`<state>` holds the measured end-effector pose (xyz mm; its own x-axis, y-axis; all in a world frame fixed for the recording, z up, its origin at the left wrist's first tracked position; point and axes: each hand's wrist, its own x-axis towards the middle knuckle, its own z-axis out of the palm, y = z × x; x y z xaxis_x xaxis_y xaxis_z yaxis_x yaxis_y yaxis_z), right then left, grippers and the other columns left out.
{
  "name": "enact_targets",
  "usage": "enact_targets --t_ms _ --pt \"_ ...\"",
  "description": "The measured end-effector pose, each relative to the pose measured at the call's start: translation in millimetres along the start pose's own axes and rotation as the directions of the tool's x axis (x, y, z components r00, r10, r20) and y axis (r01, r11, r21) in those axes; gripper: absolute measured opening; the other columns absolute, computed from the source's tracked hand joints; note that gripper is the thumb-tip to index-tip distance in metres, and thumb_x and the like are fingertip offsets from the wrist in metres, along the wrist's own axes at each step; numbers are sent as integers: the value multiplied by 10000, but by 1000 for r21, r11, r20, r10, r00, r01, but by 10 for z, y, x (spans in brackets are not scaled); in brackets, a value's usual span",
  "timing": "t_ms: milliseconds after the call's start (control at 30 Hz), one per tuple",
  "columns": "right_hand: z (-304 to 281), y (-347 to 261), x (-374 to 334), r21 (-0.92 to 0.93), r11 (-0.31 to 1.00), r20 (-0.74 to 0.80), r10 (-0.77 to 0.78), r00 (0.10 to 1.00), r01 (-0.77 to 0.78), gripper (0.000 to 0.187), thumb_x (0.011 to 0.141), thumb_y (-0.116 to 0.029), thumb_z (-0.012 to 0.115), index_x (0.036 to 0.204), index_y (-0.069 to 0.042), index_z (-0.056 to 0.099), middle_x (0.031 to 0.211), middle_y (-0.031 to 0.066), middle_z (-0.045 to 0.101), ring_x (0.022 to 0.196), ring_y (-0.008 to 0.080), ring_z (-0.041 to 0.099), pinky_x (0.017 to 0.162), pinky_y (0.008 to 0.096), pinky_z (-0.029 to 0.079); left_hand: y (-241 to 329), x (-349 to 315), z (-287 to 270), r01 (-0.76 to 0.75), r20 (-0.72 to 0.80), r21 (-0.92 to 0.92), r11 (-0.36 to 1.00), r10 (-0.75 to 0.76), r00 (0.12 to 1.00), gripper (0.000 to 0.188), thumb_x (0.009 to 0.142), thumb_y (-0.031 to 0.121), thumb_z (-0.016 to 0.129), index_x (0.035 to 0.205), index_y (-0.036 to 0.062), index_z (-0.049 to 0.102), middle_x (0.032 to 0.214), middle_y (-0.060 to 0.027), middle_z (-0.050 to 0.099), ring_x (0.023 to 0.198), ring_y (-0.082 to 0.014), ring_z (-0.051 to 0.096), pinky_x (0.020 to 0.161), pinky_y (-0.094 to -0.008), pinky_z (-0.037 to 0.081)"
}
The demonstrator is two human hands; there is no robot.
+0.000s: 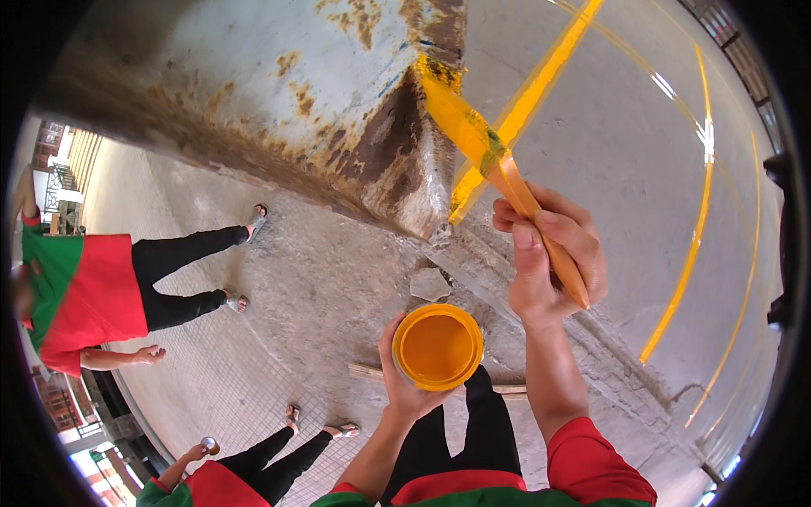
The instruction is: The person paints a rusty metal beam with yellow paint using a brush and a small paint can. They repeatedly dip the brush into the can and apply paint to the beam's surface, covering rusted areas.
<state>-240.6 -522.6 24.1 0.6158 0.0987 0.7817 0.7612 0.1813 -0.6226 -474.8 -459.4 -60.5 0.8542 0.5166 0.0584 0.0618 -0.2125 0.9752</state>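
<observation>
My right hand (564, 253) grips the orange handle of a flat paintbrush (528, 200), thumb and fingers closed round it. The brush's yellow, paint-covered bristles touch the edge of a large rusty metal block (253, 93) with worn pale paint. A patch of fresh yellow paint (446, 74) lies on that edge by the bristle tips. Lower down, my left hand (407, 384) is wrapped round a small round tub (438, 308), held upright with its open top toward me. Yellow-orange paint (438, 348) fills much of it.
Yellow lines (553, 72) run over the grey floor on the right. A loose stone (430, 285) and a wooden strip (368, 372) lie on rough concrete below the block. Two people stand at left, one person (93, 291) farther up, another (232, 482) holding a small metal cup (209, 445).
</observation>
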Motion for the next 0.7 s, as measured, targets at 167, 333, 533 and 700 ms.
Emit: enact_targets --t_ms 167,333,533,700 --pt "34 26 43 -23 999 -18 22 1000 -22 151 958 -3 647 1096 13 586 1104 295 660 868 313 750 694 370 652 -59 21 -17 -10 -6 -11 1000 10 1000 1287 579 169 987 1545 78 140 1531 -170 341 1389 -295 439 1165 -460 365" --pt "74 73 67 -140 990 -69 -24 997 14 146 879 54 694 1015 46 643 1022 270 700 784 290 767 669 316 631 -72 52 -3 19 -1 -11 1000 -19 1000 1285 577 143 988 1546 84 146 1523 -150 355 1378 -288 450 1159 -453 375" --pt "76 -153 -16 -108 994 -159 -33 987 16 124 877 22 727 981 31 658 966 261 713 771 282 768 678 300 625 -91 56 36 16 -21 -154 988 -19 1000 1298 573 151 991 1548 91 136 1515 -145 364 1375 -287 450 1163 -451 374" --pt "154 -67 29 -170 984 -100 -64 993 46 149 858 25 754 982 28 672 985 265 709 790 271 766 685 298 622 -91 45 19 21 -19 -174 985 -25 1000 1295 575 168 989 1547 95 137 1516 -147 365 1381 -286 445 1163 -457 374"
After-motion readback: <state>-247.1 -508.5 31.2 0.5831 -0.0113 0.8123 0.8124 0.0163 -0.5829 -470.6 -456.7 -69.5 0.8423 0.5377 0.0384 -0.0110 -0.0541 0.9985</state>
